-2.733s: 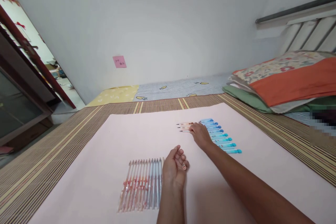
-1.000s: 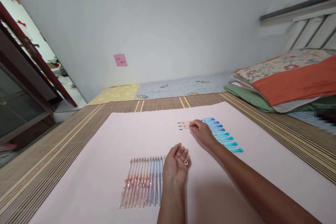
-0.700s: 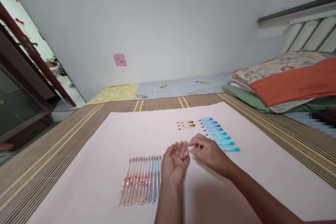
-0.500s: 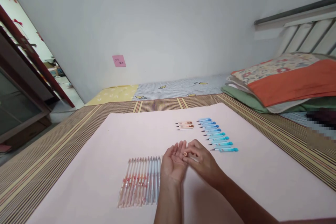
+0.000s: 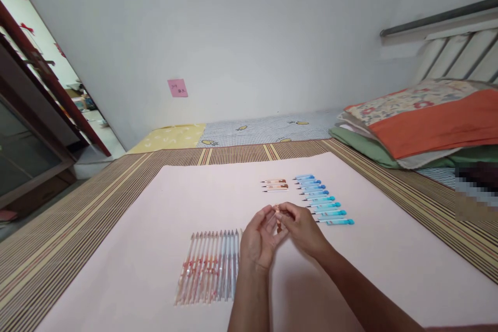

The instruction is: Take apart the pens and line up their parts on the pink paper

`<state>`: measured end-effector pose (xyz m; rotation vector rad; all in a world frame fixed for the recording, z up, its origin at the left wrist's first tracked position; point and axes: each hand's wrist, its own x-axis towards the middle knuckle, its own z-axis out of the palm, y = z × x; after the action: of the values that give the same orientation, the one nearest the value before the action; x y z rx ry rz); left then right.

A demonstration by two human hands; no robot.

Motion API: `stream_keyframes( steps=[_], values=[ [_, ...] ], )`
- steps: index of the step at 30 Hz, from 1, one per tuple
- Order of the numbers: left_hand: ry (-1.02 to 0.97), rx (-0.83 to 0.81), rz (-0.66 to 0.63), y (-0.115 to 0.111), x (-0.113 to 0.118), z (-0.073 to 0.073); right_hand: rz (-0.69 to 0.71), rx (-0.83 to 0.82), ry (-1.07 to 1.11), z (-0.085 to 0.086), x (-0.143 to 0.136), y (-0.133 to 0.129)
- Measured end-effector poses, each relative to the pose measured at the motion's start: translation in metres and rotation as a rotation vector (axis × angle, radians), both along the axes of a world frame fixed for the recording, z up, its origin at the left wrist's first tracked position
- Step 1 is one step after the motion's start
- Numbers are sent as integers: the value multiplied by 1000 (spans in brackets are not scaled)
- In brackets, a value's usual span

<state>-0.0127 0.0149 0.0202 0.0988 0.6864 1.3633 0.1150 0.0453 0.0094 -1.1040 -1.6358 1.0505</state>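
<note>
Just nearer than the short row of brown-capped pens (image 5: pixel 277 187), the right hand (image 5: pixel 302 227) pinches a small brown cap (image 5: pixel 279 226) above the left hand's (image 5: pixel 258 241) upturned palm, its fingers loosely curled.

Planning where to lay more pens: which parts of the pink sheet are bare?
Bare: the pink sheet left of the transparent pens, beyond them toward its far edge, and right of the right forearm. Crowded: around the brown pens, blue pens, left hand and right hand.
</note>
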Motion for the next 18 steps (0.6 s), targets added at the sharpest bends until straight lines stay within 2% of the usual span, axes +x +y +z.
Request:
stream_keyframes(
  steps=[4,7,13,18],
  values=[
    [181,-82,95,1,0,-5,-29,-7,-44,-1,3,2],
    [271,-132,146,3,0,-7,-56,77,-139,1,4,2],
    [293,-66,134,2,1,-8,-38,229,-298,6,-1,-4],
    [364,-4,114,1,1,-9,-61,194,-276,6,-4,-6]
  ],
)
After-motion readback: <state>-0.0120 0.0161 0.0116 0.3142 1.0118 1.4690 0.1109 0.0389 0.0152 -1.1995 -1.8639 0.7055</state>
